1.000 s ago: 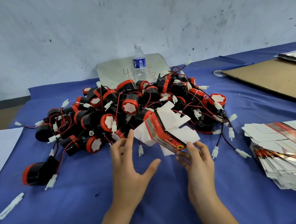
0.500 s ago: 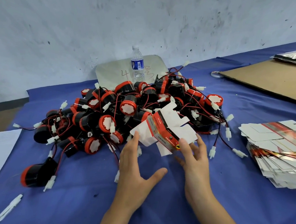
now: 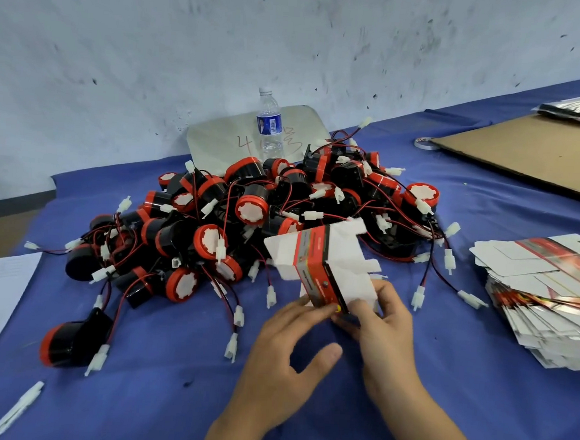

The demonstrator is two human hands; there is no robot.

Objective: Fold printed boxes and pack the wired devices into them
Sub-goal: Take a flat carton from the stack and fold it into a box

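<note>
Box at device pile edge

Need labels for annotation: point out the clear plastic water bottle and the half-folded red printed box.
Clear plastic water bottle [image 3: 270, 124]: head view, on its blue label.
Half-folded red printed box [image 3: 315, 273]: head view, on its red printed side panel.

Both forearms are reaching forward side by side. The right hand is pinching the printed box, thumb in front of the grip, fingers behind it. The left hand is touching just left of that grip with straight fingers, thumb splayed.
</note>
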